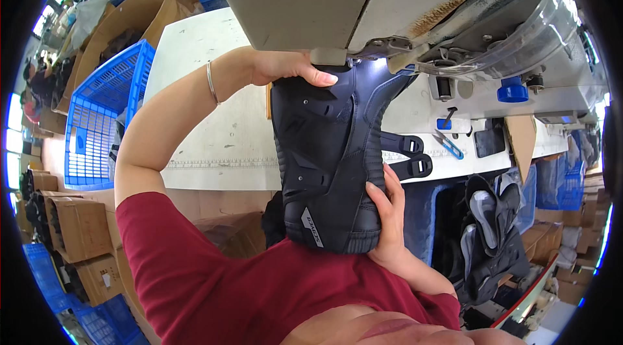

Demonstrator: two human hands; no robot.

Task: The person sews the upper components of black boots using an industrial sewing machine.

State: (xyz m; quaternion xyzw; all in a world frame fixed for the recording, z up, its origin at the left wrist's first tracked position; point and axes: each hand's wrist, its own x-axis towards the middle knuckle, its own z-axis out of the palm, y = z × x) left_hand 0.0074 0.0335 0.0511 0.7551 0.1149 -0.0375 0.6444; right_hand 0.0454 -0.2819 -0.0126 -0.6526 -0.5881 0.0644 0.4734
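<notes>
A black motorcycle boot upper [318,144] stretches from the sewing machine head [298,7] down to my chest, over the table's near edge. My left hand [289,69] grips its far left edge, thumb lying on top and the other fingers hidden. Lower down, my right hand [389,218] is closed around the right side, fingers against the ribbed panel. Two black straps with buckles [410,146] stick out to the right of the upper. The machine head hides the upper's far end and the needle area.
On the white table [207,144], blue-handled snips [448,145] and a black phone [490,142] lie to the right. A blue crate [97,131] stands left. More black boot uppers [487,234] are piled beside a blue bin [425,215] at lower right. Cardboard boxes [79,228] sit left.
</notes>
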